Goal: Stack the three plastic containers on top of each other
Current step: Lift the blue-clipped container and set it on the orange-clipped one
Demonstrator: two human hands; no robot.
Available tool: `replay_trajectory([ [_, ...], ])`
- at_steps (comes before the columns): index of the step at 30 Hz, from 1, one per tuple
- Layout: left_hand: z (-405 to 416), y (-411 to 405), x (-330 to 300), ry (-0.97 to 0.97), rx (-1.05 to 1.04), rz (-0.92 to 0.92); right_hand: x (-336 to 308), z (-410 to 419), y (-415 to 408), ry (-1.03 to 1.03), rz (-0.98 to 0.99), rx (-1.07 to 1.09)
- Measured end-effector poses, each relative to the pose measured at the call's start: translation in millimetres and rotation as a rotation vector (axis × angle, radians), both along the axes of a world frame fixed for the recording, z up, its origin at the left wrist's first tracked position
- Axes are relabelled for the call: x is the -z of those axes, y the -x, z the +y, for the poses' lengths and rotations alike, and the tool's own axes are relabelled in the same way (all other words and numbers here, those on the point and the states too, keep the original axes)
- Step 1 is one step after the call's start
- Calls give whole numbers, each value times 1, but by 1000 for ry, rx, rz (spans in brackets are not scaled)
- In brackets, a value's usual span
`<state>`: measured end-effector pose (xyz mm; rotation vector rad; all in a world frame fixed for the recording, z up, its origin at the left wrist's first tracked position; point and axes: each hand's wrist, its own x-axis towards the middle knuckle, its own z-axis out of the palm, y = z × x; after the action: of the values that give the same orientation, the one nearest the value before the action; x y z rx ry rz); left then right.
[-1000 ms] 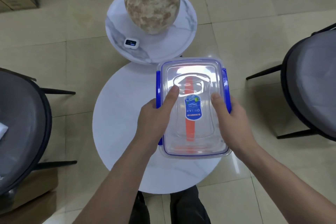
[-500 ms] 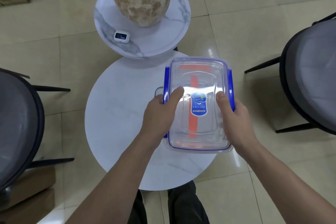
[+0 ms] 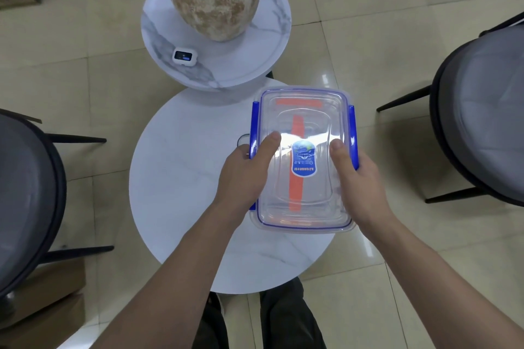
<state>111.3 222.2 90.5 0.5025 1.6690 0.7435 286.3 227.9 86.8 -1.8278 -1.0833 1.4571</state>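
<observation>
Since a second ago the clear container (image 3: 303, 159) has shifted slightly right, over the round table (image 3: 181, 187). Left hand (image 3: 243, 176) and right hand (image 3: 354, 178) clasp its blue-clipped long sides, thumbs on the lid. It looks light, rigid and slick; side grips suit it.

- A clear rectangular plastic container (image 3: 302, 161) with a see-through lid, blue edging and blue side clips sits right of the frame's centre, its long side running up and down the picture.
- A blue oval label lies near the lid's middle; orange strips show through the plastic beneath it.
- At its left edge, a small clear rounded piece pokes out from below; what it belongs to cannot be told.
</observation>
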Motion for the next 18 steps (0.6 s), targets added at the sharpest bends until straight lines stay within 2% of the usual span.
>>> replay_trajectory([
  [9,0,0,2,-11,-12,-16,0,0,1,35,72,50],
  [18,1,-3,3,23,-13,-3,1,-4,-2,65,232,134],
])
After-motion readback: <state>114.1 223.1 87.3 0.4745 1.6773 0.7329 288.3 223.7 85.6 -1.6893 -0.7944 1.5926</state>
